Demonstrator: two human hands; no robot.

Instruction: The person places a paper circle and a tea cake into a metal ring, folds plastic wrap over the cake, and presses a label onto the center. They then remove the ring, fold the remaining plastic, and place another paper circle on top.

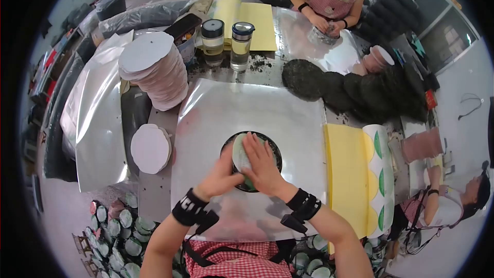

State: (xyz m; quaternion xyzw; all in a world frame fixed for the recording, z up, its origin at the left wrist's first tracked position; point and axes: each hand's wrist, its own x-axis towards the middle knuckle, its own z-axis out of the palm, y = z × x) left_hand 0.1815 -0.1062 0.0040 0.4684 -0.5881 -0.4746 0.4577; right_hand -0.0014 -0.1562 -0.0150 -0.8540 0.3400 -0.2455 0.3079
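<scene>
A grey worktop (pixel 153 190) fills the middle of the view. A large square sheet of glossy, translucent film (pixel 247 108) is spread flat on it. A long sheet of yellow paper (pixel 350 175) lies just beside the film's right edge. On that paper's far side is a white strip of round green-and-white stickers (pixel 380 175).

To the far left stands a tall, leaning stack of round white and pinkish paper discs (pixel 154 69). A smaller, low pile of the same discs (pixel 150 148) lies nearer, by the film's left edge. Beyond the film's far right corner, a row of dark, round, pressed cakes (pixel 339 87) overlap one another. Two clear glass bottles with dark caps (pixel 226 44) stand side by side behind the film.

One dark round cake (pixel 275 149) lies on the near half of the film, directly under the hands. A pale round paper label (pixel 238 154) sits on top of it.

The right hand (pixel 262 167) lies flat on the label with fingers stretched out, grasping nothing. The left hand (pixel 221 177) rests against the cake's near-left edge with its thumb towards the label. Whether its fingers clasp the rim cannot be told. Both wrists wear black bands.

Across the worktop, a co-worker's hands (pixel 324 24) are together on a small silvery bundle.
</scene>
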